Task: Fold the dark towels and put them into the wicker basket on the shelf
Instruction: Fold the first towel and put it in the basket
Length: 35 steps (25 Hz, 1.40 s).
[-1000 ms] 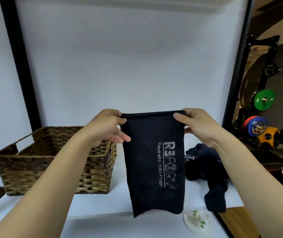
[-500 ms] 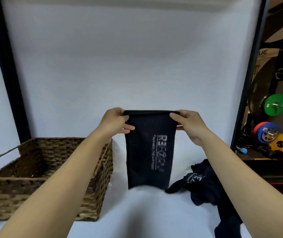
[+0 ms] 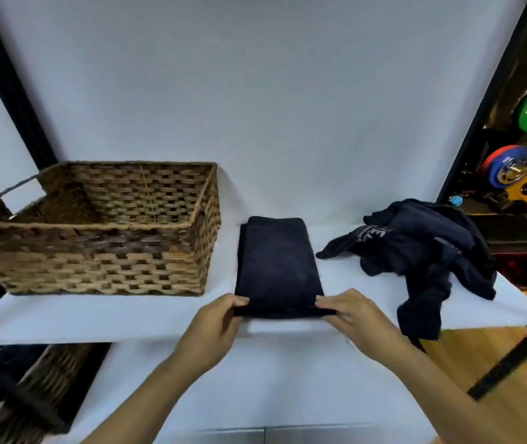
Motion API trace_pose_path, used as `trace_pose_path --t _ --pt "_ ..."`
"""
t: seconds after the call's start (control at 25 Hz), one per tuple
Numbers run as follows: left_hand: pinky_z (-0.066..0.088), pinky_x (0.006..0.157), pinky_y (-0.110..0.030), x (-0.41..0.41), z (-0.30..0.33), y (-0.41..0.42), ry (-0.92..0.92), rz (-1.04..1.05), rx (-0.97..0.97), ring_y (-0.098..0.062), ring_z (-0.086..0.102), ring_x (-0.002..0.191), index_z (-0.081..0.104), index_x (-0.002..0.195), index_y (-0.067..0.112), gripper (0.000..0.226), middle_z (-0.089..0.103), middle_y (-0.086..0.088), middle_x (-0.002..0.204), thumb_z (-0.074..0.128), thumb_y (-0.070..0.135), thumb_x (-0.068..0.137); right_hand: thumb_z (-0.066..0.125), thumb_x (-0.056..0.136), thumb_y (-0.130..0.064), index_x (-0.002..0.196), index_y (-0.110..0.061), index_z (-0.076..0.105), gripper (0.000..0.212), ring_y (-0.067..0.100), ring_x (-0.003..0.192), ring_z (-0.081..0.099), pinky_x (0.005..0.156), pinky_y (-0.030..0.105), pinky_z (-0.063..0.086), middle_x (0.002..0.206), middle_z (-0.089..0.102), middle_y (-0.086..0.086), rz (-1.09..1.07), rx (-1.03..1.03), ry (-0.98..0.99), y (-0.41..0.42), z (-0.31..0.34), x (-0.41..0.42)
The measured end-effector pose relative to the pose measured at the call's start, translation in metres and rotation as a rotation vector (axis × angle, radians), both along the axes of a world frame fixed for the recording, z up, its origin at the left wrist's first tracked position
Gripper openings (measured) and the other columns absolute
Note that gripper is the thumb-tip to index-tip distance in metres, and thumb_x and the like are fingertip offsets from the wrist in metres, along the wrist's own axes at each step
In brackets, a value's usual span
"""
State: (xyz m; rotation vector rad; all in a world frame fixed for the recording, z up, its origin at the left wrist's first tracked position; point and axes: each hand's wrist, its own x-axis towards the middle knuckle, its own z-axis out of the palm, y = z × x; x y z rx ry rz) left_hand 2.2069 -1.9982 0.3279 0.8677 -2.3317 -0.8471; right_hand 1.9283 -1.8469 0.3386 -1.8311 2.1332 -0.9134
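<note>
The left hand (image 3: 215,322) and right hand (image 3: 348,310) each pinch a near corner of the folded dark towel (image 3: 277,267), thumbs on top and fingers curled under its near edge. A second ago the same hands held this towel up in the air by its top edge, hanging full length with its printed lettering showing; now it lies flat on the white shelf (image 3: 127,315), doubled over into a shorter rectangle, and the lettering is out of sight. The towel sits just right of the wicker basket (image 3: 102,238), close to it but apart. Right of it, near the shelf's right end, a heap of unfolded dark towels (image 3: 428,251) lies crumpled, one end drooping over the near edge. The view has dropped lower than before, so a second basket (image 3: 31,389) shows below the shelf at near left.
</note>
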Motion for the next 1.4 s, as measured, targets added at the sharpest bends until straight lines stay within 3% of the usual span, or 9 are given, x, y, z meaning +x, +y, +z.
trace_pose_path --t 0.08,0.16,0.32,0.48,0.64,0.84,1.0,1.16,1.4 --pt "0.041 0.11 -0.024 0.016 -0.029 0.015 -0.064 -0.066 -0.206 0.0 0.056 0.123 0.063 0.124 0.031 0.034 0.058 0.022 0.134 0.062 0.01 0.097 0.078 0.085 -0.01 0.121 -0.029 0.072 0.042 -0.001 0.108 0.054 0.103 0.014 0.033 0.131 0.06 -0.023 0.003 -0.102 0.176 0.023 -0.04 0.009" --pt "0.039 0.113 -0.028 0.021 -0.036 0.018 -0.052 -0.081 -0.317 -0.004 0.05 0.13 0.064 0.125 0.024 0.031 0.056 0.017 0.139 0.064 0.013 0.096 0.079 0.084 -0.011 0.123 -0.024 0.071 0.042 0.007 0.111 0.053 0.104 0.016 0.03 0.135 0.06 -0.017 -0.027 -0.145 0.242 0.031 -0.05 0.014" --pt "0.038 0.115 -0.039 0.016 -0.035 0.027 -0.127 -0.039 -0.506 -0.018 0.04 0.142 0.06 0.13 0.022 0.046 0.053 0.006 0.143 0.074 0.031 0.087 0.08 0.084 -0.026 0.128 -0.022 0.065 0.046 0.014 0.115 0.049 0.096 0.038 0.047 0.137 0.058 -0.006 -0.043 -0.171 0.418 0.034 -0.04 0.023" --pt "0.034 0.119 -0.046 -0.025 -0.027 0.047 -0.31 -0.067 -0.651 -0.025 0.04 0.145 0.057 0.136 0.016 0.071 0.051 -0.002 0.15 0.08 0.048 0.076 0.076 0.081 -0.041 0.139 -0.016 0.056 0.066 0.023 0.131 0.049 0.101 0.039 0.046 0.148 0.051 0.002 0.037 -0.159 0.625 0.006 -0.027 0.048" --pt "0.046 0.11 -0.042 -0.048 -0.029 0.04 -0.271 -0.023 -0.635 -0.025 0.058 0.128 0.067 0.122 0.013 0.059 0.065 -0.003 0.132 0.091 0.023 0.069 0.087 0.069 -0.024 0.135 -0.011 0.061 0.072 0.027 0.126 0.059 0.097 0.039 0.051 0.139 0.061 0.005 0.078 -0.134 0.663 -0.026 -0.037 0.057" --pt "0.057 0.067 -0.029 -0.009 -0.035 0.014 -0.033 0.057 -0.502 -0.011 0.051 0.101 0.072 0.109 0.015 0.026 0.059 0.007 0.105 0.077 0.017 0.084 0.092 0.065 -0.008 0.121 -0.007 0.069 0.06 0.022 0.107 0.053 0.085 0.04 0.058 0.119 0.066 0.007 0.076 -0.27 0.515 -0.007 -0.052 0.015" --pt "0.045 0.078 -0.029 -0.007 -0.03 0.011 -0.004 0.165 -0.38 -0.009 0.049 0.092 0.071 0.096 0.019 0.035 0.057 0.015 0.094 0.051 0.048 0.096 0.071 0.091 -0.022 0.112 -0.011 0.071 0.024 0.016 0.102 0.051 0.081 0.035 0.057 0.11 0.063 -0.003 0.054 -0.239 0.269 0.0 -0.045 0.006" --pt "0.041 0.083 -0.033 -0.021 -0.024 0.018 0.051 0.403 -0.179 -0.01 0.045 0.092 0.071 0.082 0.019 0.041 0.054 0.017 0.088 0.054 0.054 0.092 0.041 0.099 -0.049 0.093 -0.017 0.065 0.04 0.014 0.091 0.045 0.081 0.029 0.044 0.097 0.056 -0.011 -0.055 -0.142 0.074 -0.006 -0.035 0.013" --pt "0.036 0.092 -0.034 -0.049 0.001 0.022 -0.259 0.555 -0.092 -0.02 0.042 0.109 0.063 0.088 0.019 0.024 0.052 0.008 0.104 0.058 0.041 0.093 0.064 0.094 -0.043 0.071 -0.023 0.048 0.034 0.018 0.091 0.041 0.083 0.03 0.029 0.086 0.049 -0.009 -0.238 0.124 -0.049 -0.024 -0.008 0.018"
